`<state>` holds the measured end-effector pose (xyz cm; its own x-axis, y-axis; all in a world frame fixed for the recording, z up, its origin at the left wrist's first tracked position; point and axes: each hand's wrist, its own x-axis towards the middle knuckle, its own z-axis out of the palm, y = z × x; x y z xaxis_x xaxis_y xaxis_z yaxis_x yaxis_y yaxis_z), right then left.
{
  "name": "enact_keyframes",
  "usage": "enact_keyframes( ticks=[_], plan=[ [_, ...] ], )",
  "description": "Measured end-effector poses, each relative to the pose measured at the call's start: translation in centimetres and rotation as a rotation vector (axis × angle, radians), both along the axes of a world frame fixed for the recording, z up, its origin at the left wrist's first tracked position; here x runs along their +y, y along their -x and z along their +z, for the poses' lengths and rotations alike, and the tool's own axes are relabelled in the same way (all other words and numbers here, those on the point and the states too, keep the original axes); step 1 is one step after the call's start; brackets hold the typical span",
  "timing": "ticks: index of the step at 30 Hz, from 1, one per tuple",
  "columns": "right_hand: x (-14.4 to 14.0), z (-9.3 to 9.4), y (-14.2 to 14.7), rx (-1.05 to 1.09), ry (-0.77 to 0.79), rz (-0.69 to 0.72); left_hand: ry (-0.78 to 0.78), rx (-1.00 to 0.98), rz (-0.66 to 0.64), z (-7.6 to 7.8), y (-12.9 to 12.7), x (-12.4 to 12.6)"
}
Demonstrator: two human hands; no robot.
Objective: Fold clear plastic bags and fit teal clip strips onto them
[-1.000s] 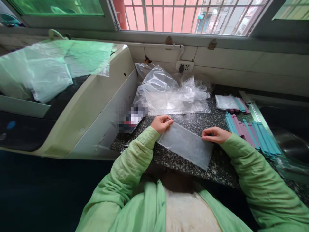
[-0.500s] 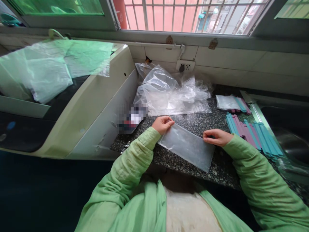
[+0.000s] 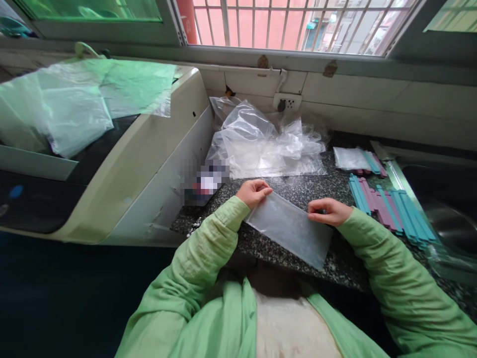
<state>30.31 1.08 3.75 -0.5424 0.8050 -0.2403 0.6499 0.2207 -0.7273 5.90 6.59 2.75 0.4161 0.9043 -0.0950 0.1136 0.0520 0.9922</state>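
Speckled granite counter (image 3: pixel 298 191) under a barred window is where we work, w/ a flat clear plastic bag (image 3: pixel 290 228) lying right in front of us near the counter's front edge, a heap of crumpled clear bags (image 3: pixel 261 141) behind it & rows of blue and purple sticks (image 3: pixel 387 204) off to our right. Our left hand (image 3: pixel 254 192) pinches the bag's far-left corner w/ fingers pressed together, and our right hand (image 3: pixel 328 211) pinches its top edge near the right end, fingers also closed on the film. We think the bag is very light, thin, floppy & a bit slippery, so it's best held by the corners or top edge w/ a soft pinch, not the middle.
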Motion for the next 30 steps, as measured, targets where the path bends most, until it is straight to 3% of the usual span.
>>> enact_keyframes(
  ticks=[12,26,30],
  plan=[
    [-0.2,-0.4,-0.4,0.046,-0.047,0.008,0.087,0.027,-0.004,-0.2,-0.1,0.2],
    [0.4,0.4,-0.1,-0.019,0.031,0.067,0.005,-0.036,-0.067,-0.5,-0.1,0.2],
    [1.4,-0.4,1.0,-0.017,0.037,0.086,0.01,-0.046,-0.062,-0.5,-0.2,0.2]
  ],
)
